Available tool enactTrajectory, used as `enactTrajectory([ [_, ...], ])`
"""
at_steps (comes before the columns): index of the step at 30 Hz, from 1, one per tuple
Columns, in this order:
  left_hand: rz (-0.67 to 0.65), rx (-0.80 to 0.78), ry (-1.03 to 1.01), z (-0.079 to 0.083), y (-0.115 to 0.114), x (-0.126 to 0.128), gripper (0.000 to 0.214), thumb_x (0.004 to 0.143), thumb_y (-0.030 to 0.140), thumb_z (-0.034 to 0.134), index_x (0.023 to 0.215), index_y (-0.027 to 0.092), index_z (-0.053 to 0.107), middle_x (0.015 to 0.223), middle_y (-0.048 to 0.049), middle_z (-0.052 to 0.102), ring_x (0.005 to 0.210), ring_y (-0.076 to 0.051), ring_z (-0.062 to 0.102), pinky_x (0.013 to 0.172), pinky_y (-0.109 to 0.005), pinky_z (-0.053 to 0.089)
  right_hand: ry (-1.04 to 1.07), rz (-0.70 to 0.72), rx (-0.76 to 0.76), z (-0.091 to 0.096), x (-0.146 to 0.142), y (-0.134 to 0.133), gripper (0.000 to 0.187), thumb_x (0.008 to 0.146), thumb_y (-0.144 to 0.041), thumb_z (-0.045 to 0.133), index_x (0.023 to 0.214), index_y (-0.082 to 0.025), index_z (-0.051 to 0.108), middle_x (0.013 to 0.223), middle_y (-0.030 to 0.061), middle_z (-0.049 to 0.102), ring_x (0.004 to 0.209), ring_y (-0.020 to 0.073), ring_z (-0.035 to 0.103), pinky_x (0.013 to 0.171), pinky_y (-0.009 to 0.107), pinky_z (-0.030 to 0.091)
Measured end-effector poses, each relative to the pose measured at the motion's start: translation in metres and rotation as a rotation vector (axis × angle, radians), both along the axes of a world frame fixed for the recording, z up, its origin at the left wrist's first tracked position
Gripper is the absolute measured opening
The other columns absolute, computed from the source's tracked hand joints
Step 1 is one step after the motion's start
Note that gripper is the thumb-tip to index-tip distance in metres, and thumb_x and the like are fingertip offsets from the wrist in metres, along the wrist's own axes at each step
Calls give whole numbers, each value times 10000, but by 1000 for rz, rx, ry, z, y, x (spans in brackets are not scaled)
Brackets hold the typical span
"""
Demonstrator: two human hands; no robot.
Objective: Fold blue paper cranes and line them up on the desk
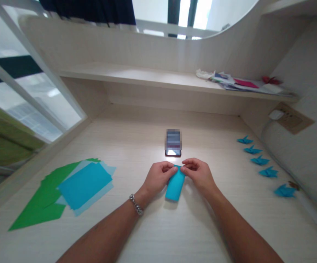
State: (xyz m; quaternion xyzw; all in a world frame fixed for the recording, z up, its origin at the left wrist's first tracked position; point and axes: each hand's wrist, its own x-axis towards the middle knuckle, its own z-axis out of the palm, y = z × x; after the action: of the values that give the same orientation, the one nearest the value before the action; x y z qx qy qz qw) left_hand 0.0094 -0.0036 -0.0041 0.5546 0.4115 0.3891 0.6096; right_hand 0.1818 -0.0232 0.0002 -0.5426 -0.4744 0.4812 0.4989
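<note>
A blue sheet of paper (175, 185), folded into a narrow strip, is held just over the desk between my two hands. My left hand (160, 176) pinches its far left corner with thumb and fingers; a chain bracelet circles that wrist. On the far right corner, my right hand (198, 173) has a matching pinch. The strip's near end hangs free, pointing toward me. Just beyond my hands lies a phone (173, 142) with its screen lit. The fingers behind the paper are partly hidden.
Blue paper sheets (85, 185) overlap green sheets (38, 208) at the left. Several folded blue paper figures (260, 160) form a row at the right, beside a cable (280, 166) and wall socket (292, 117). Papers (243, 84) lie on the shelf (147, 78) above the desk.
</note>
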Motion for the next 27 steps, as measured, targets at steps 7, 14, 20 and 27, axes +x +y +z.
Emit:
enactTrajectory([
  [7,77,85,-2,0,-3,6,200,797,316,675,779,117,684,707,-42,659,620,-129,571,543,-221,450,284,-198,-84,0,-5,0,430,529,-304,863,869,-157,646,593,-15,637,593,145,606,631,295,519],
  [14,179,151,18,-3,-2,3,208,797,325,679,816,118,696,754,-62,696,665,-156,613,599,-249,491,240,-29,-141,-7,-12,1,352,639,-428,780,818,-142,683,699,25,663,640,160,603,597,292,502],
  [20,171,151,22,-6,-2,4,221,798,340,674,815,121,703,791,-78,713,696,-172,636,633,-263,508,65,-104,-47,-6,-12,0,299,661,-419,753,668,-130,677,569,7,620,535,132,539,541,266,448],
  [27,252,178,64,0,-1,2,226,797,341,675,827,118,704,787,-79,718,702,-178,644,623,-261,509,83,-38,-116,-8,-16,-1,329,662,-453,737,754,-141,690,677,34,675,612,166,600,539,268,471],
])
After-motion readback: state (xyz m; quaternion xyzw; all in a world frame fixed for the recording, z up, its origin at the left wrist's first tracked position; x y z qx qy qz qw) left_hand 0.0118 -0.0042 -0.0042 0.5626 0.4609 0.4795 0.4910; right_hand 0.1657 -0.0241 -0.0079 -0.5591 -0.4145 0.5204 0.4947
